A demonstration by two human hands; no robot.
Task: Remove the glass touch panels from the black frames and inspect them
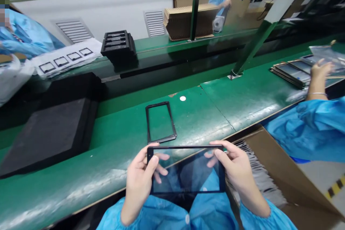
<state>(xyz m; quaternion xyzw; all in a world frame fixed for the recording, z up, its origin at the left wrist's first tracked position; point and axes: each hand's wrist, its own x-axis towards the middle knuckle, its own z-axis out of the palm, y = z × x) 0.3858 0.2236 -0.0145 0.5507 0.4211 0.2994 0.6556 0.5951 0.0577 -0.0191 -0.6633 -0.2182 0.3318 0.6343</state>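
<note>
A see-through glass panel [185,172] with a black border, like a tablet's touch screen, is held sideways in front of my body. My left hand [140,176] grips its left end, thumb on the front and fingers showing through the glass behind. At the opposite end my right hand [237,169] holds it the same way. Just beyond the panel, a black rectangular frame [163,139] with an open middle lies on the green bench [194,122]. Neither hand touches that frame.
Black foam sheets [54,125] are stacked at left, with black trays [118,43] behind. An open cardboard box [304,183] of thin sleeves stands at right. A co-worker's hand [320,72] is over stacked panels [292,73]. A post [253,50] rises from the bench.
</note>
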